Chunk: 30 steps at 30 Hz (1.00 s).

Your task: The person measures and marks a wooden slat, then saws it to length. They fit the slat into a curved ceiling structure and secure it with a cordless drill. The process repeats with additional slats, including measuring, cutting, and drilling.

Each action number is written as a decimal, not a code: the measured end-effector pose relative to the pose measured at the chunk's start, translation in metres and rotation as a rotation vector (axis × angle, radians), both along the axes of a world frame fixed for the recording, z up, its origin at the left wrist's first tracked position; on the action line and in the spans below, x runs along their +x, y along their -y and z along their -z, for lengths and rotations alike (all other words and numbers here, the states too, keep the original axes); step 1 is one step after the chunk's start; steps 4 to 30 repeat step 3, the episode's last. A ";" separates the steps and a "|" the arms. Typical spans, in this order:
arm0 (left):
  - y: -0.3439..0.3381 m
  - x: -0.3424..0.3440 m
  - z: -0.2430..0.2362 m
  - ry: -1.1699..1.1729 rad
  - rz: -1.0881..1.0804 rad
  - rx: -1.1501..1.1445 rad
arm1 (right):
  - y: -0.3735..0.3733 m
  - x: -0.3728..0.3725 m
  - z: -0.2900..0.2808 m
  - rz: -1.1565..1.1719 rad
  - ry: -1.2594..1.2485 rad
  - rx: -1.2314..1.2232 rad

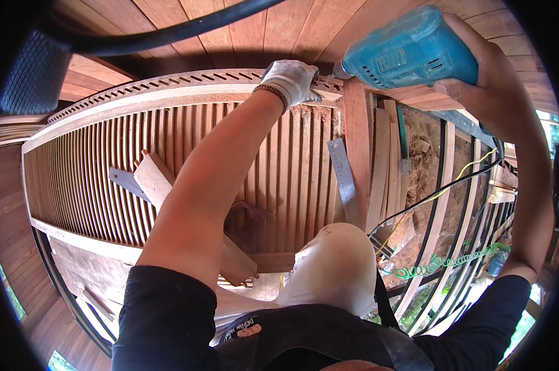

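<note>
A blue power drill (pixel 409 52) is in my bare right hand (pixel 493 86), at the upper right. Its nose points left, toward the top of an upright wooden post (pixel 355 123) and the end of a slotted wooden rail (pixel 186 79). My left hand (pixel 290 81), in a white glove, grips that rail just left of the drill's nose, fingers curled over the edge. Below the rail spreads a panel of narrow wooden slats (pixel 285 167). The drill's tip is hard to make out against the wood.
A metal ruler (pixel 344 179) and a metal square with a wooden stock (pixel 152 179) lie on the slats. Loose boards (pixel 383 154) lean right of the post. Cables (pixel 425 201) and a green coiled hose (pixel 440 267) cross the right side. A dark hose (pixel 174 36) arches across the upper left.
</note>
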<state>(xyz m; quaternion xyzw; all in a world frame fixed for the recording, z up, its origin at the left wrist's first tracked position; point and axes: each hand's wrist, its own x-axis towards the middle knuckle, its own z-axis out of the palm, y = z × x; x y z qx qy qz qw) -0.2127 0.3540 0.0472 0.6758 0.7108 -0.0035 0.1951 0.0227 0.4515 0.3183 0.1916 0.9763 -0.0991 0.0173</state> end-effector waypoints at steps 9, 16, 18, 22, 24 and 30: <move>-0.003 0.008 -0.001 -0.001 0.004 0.049 | 0.001 0.004 -0.008 0.107 0.048 -0.098; -0.003 0.008 -0.001 -0.001 0.004 0.049 | 0.001 0.004 -0.008 0.107 0.048 -0.098; -0.003 0.008 -0.001 -0.001 0.004 0.049 | 0.001 0.004 -0.008 0.107 0.048 -0.098; -0.003 0.008 -0.001 -0.001 0.004 0.049 | 0.001 0.004 -0.008 0.107 0.048 -0.098; -0.003 0.008 -0.001 -0.001 0.004 0.049 | 0.001 0.004 -0.008 0.107 0.048 -0.098; -0.003 0.008 -0.001 -0.001 0.004 0.049 | 0.001 0.004 -0.008 0.107 0.048 -0.098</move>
